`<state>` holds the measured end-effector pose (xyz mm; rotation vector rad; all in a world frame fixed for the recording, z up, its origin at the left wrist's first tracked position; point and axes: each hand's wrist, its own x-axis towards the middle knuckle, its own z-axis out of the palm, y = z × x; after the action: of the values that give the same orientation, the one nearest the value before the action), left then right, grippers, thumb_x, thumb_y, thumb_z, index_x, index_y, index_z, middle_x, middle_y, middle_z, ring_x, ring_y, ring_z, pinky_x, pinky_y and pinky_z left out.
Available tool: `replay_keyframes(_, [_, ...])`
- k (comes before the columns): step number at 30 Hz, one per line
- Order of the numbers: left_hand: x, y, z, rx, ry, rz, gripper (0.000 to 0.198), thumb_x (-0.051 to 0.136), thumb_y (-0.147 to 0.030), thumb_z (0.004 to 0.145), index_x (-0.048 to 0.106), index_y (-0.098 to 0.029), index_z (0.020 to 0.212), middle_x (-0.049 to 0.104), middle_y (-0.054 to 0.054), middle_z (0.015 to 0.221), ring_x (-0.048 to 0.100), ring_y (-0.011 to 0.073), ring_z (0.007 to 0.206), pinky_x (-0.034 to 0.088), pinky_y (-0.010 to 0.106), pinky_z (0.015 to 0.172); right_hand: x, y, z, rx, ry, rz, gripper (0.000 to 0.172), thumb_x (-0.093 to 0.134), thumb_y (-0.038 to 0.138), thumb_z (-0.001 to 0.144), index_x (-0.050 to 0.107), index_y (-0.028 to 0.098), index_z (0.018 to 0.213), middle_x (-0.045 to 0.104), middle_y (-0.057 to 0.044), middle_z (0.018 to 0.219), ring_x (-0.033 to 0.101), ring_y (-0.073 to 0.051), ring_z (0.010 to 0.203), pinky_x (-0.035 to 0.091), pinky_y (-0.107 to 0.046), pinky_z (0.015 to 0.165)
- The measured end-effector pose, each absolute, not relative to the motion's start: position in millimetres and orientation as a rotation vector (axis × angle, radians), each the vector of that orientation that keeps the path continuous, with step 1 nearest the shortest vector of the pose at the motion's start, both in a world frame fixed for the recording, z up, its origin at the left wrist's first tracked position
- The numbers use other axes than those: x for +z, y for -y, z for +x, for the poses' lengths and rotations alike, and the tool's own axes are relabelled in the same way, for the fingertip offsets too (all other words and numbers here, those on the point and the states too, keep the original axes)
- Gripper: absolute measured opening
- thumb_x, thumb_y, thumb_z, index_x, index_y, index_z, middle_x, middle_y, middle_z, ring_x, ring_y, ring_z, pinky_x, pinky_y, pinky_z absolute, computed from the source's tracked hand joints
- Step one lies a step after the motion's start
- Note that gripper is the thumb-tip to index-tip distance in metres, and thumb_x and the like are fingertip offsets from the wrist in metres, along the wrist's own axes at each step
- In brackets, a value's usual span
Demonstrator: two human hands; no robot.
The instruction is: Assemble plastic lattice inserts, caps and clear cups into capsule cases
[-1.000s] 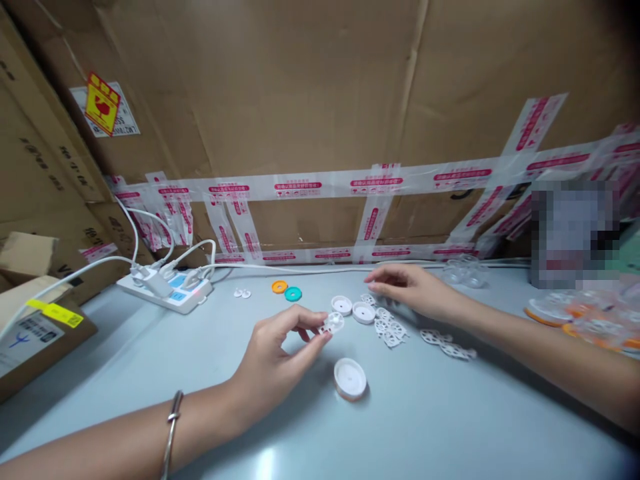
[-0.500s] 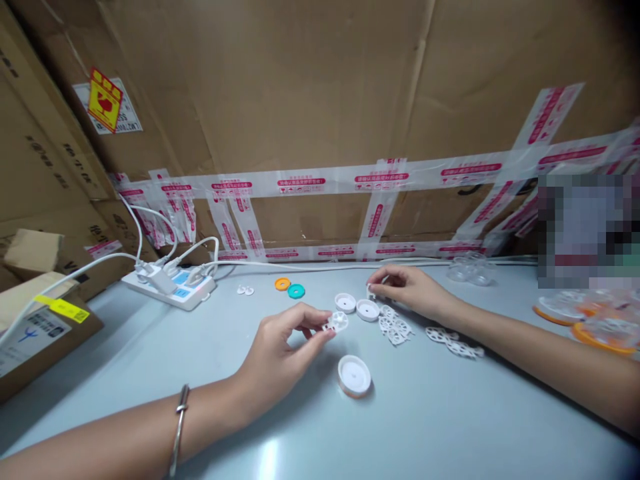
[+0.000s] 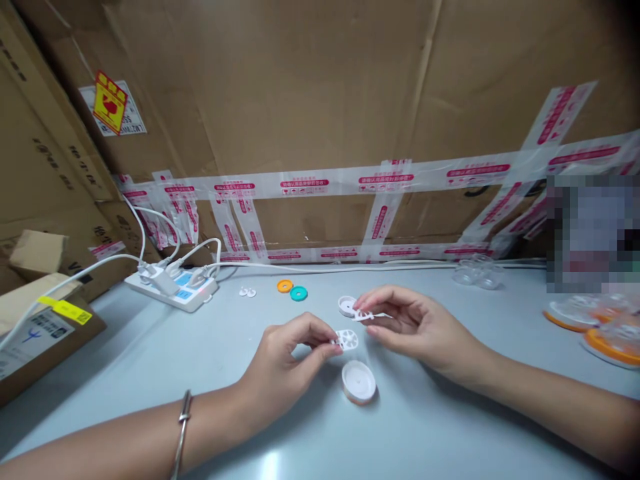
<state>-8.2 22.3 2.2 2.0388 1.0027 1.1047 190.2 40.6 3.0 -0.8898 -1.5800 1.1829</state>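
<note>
My left hand [image 3: 295,367] pinches a small white plastic piece with spoke-like cutouts [image 3: 349,340] between thumb and fingertips. Just to its right, my right hand [image 3: 420,327] has its fingers closed on a thin white openwork plastic piece [image 3: 364,315], seen nearly edge-on. Behind that piece a small white round cup [image 3: 345,305] rests on the table, partly covered. Below the two hands lies a larger white round dish with an orange underside [image 3: 359,381]. My right hand and forearm hide the tabletop behind them.
An orange ring [image 3: 285,286] and a teal ring [image 3: 299,293] lie farther back, with small white bits [image 3: 247,292] to their left. A power strip [image 3: 173,288] with cables stands back left. Clear plastic parts [image 3: 477,272] and orange-rimmed pieces [image 3: 610,347] sit right. Cardboard [image 3: 300,100] walls the back.
My right hand has come toward me and nearer my left hand, now with the openwork piece in its fingers. A second cup and the loose openwork pieces have gone out of sight around it.
</note>
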Motion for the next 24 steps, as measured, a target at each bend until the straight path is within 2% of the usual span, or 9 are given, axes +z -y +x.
replay_keyframes(4, [0.8,-19.0,-7.8,1.054,-0.985,2.045,0.004,0.059,-0.012,0.078,0.062,-0.015,0.077,0.068,0.001,0.070,0.064,0.0111,0.066,0.052,0.020,0.064,-4.5,-30.8,185.7,1.111,1.470,-0.895,0.014,0.072,0.030,0.068,0.061,0.022,0.072,0.064,-0.003,0.079,0.062,-0.018,0.088,0.052,-0.033,0.081])
replay_keyframes(10, [-1.2,-19.6,-7.8,1.039,-0.986,2.035,0.003,0.061,-0.012,0.077,0.062,-0.014,0.076,0.067,0.001,0.069,0.064,0.0108,0.065,0.052,0.020,0.064,-4.8,-19.5,182.9,1.108,1.549,-0.939,0.017,0.071,0.031,0.069,0.065,0.024,0.083,0.069,-0.003,0.089,0.063,-0.019,0.091,0.051,-0.036,0.086])
replay_keyframes(15, [-1.1,-17.5,-7.7,1.083,-0.910,2.014,0.004,0.062,-0.011,0.077,0.061,-0.015,0.074,0.069,0.002,0.071,0.066,0.0123,0.066,0.052,0.021,0.064,-6.7,-16.6,183.0,1.099,1.647,-0.955,0.014,0.070,0.032,0.071,0.068,0.025,0.083,0.071,-0.003,0.093,0.064,-0.021,0.094,0.049,-0.037,0.088])
replay_keyframes(24, [-2.1,-16.9,-7.5,1.169,-0.864,1.995,0.006,0.064,-0.010,0.074,0.060,-0.014,0.071,0.071,0.003,0.070,0.067,0.0115,0.065,0.053,0.017,0.064,-15.2,-17.8,183.8,0.888,1.776,-0.801,0.009,0.068,0.022,0.074,0.071,0.024,0.081,0.073,-0.003,0.091,0.068,-0.016,0.087,0.055,-0.030,0.081])
